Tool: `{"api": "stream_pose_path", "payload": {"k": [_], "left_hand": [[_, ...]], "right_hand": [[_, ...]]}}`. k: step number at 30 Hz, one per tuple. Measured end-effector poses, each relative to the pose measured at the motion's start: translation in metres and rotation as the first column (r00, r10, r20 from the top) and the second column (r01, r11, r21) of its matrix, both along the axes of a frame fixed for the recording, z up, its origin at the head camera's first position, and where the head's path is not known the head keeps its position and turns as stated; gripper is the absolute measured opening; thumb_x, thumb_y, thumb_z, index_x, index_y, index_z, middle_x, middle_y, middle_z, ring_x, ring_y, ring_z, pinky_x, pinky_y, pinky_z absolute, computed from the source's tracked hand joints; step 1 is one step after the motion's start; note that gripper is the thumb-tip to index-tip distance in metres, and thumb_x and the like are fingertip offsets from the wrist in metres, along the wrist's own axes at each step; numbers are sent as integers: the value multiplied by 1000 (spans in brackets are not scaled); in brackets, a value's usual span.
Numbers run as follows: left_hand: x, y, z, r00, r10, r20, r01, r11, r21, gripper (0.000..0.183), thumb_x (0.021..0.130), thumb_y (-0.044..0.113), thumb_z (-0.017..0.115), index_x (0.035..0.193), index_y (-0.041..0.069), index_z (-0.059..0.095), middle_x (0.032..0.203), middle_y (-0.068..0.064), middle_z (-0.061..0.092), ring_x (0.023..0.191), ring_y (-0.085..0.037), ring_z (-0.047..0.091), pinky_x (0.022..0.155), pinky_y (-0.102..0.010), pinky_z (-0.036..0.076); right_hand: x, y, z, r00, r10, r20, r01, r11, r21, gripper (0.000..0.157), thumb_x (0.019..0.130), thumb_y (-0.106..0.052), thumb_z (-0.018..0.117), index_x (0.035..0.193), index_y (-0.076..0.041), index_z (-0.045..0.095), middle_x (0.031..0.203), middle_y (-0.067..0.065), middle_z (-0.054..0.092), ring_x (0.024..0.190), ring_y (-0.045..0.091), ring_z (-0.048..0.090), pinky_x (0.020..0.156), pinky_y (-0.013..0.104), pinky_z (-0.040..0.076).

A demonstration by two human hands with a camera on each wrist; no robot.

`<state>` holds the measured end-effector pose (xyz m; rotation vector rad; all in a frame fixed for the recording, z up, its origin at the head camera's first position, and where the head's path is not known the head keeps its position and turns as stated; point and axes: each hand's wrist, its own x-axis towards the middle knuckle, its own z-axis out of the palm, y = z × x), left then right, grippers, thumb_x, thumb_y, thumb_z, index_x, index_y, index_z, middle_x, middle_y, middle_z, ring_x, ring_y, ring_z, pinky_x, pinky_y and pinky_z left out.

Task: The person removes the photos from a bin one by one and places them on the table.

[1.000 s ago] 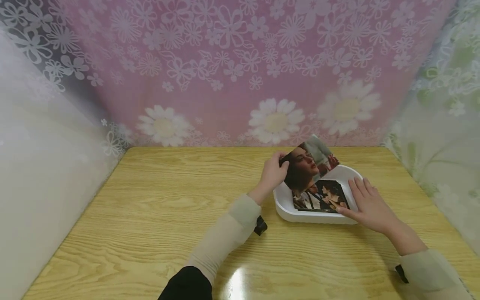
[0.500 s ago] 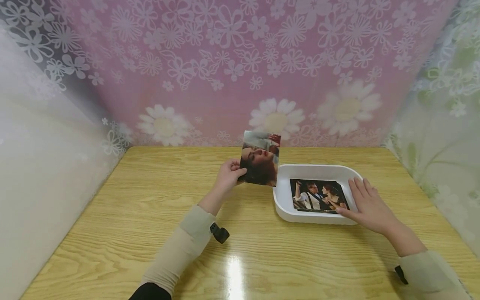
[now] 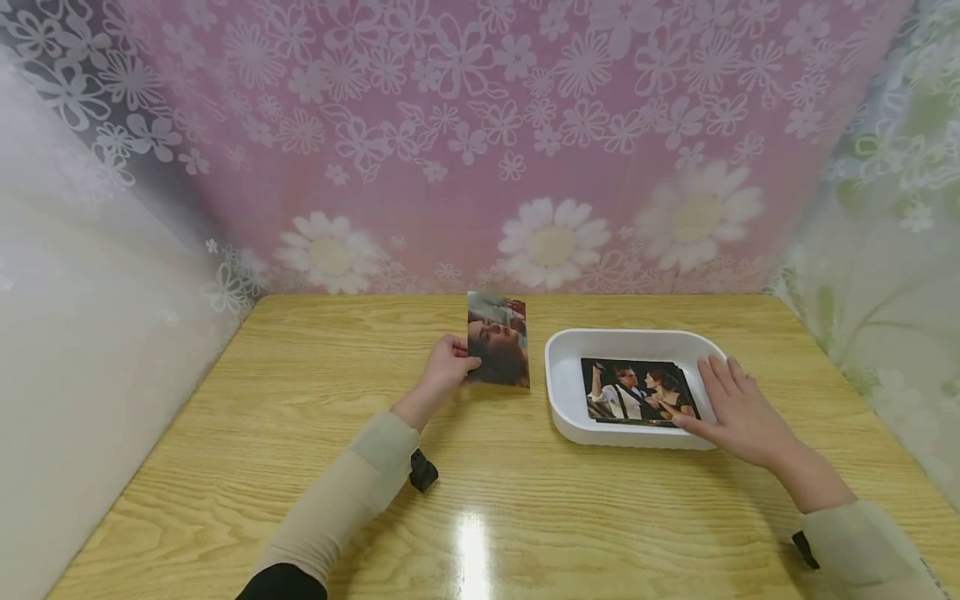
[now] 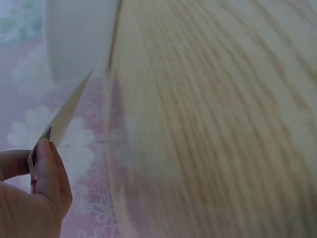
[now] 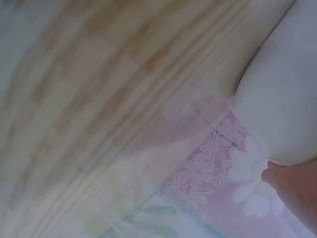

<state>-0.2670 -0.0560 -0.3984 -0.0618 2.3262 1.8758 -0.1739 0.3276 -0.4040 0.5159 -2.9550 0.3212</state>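
My left hand [image 3: 444, 365] pinches a photo card [image 3: 501, 348] by its left edge, left of a white plastic tray [image 3: 564, 402]. The card stands upright above the table and shows a dark-haired person's head. In the left wrist view, the fingers [image 4: 47, 171] hold the card [image 4: 67, 114] nearly edge-on. Inside the tray lies a stack of photo cards [image 3: 637, 396], its top one picturing two people. My right hand [image 3: 738, 417] rests on the tray's right rim with fingers extended. In the right wrist view only part of that hand [image 5: 297, 191] shows against the tray wall [image 5: 282, 89].
The wood-grain table [image 3: 300, 417] extends left and in front of the tray. A pink floral curtain [image 3: 420, 167] hangs behind its far edge. Pale sheets [image 3: 90, 317] stand along both sides. Small black wrist cameras [image 3: 423, 472] sit on the sleeves.
My left hand has lifted the photo card out from over the tray, carried it left and turned it upright, then lowered it slightly. The right hand has stayed on the rim.
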Motion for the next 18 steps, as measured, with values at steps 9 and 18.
{"api": "stream_pose_path", "payload": {"k": [9, 18], "left_hand": [[-11, 9, -12, 994, -103, -48, 85, 954, -287, 20, 79, 0, 62, 87, 1, 44, 81, -9, 47, 61, -16, 47, 50, -26, 43], [-18, 7, -18, 981, -194, -6, 165, 848, -504, 40, 76, 10, 69, 58, 11, 33, 51, 0, 31, 43, -13, 34, 47, -25, 33]], "right_hand": [[0, 0, 0, 1000, 1, -5, -2, 1000, -2, 93, 82, -47, 54, 136, 12, 7, 137, 36, 8, 126, 42, -11, 95, 61, 3], [1, 0, 0, 1000, -13, 19, 13, 1000, -10, 94, 83, -48, 54, 137, 11, 6, 138, 35, 6, 127, 40, -13, 96, 59, 0]]}}
